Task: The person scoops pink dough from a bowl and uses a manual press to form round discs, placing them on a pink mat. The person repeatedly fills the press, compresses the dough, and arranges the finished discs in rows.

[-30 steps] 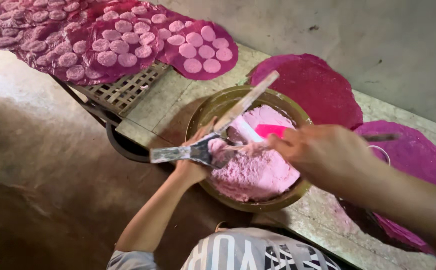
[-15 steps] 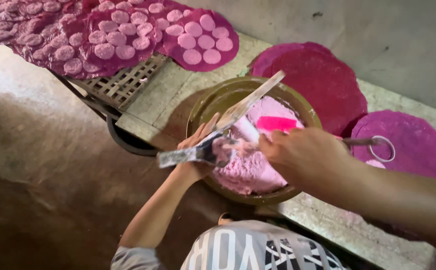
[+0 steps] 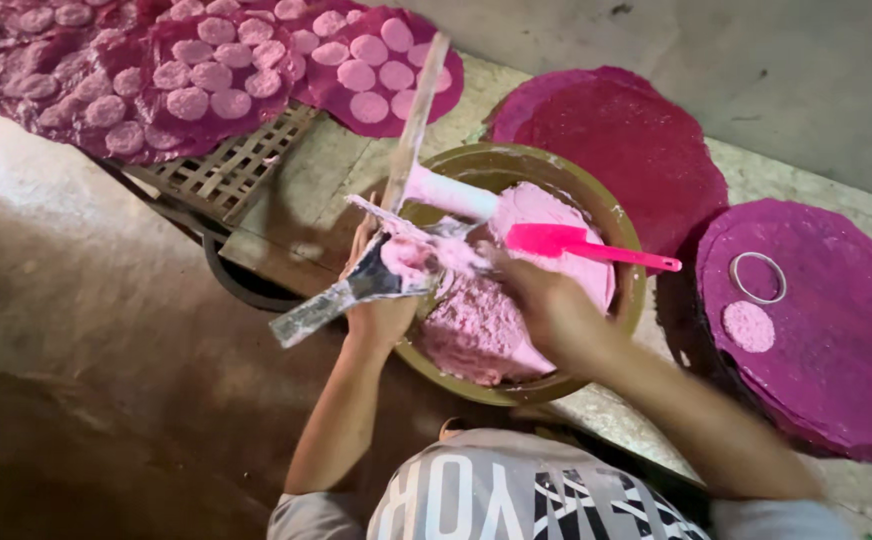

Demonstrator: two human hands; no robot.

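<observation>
both hands (image 3: pixel 381 300) over pink dough bowl (image 3: pixel 624 222), left gripping scraper (image 3: pixel 341 298)

Both hands (image 3: pixel 381 300) over bowl (image 3: pixel 626 290) of pink paste (image 3: pixel 486 330)

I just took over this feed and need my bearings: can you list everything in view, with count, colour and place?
bowl: one, olive-brown, centre, on the stone ledge.
pink dough: one mass, pale pink, filling the bowl.
pink spatula: one, bright pink, lying across the dough.
scraper: one, metal, smeared pink, at the bowl's left rim.
wooden stick: one, pale, slanting up from the bowl.
round mats: several, magenta, right of the bowl and top left.
dough discs: many, pale pink, in rows on the top-left mats; one alone on the right mat.
metal ring: one, silver, on the right mat.
woven rack: one, tan, under the top-left mats.
left hand: grip on the scraper.
right hand: blurred, over the dough.
</observation>
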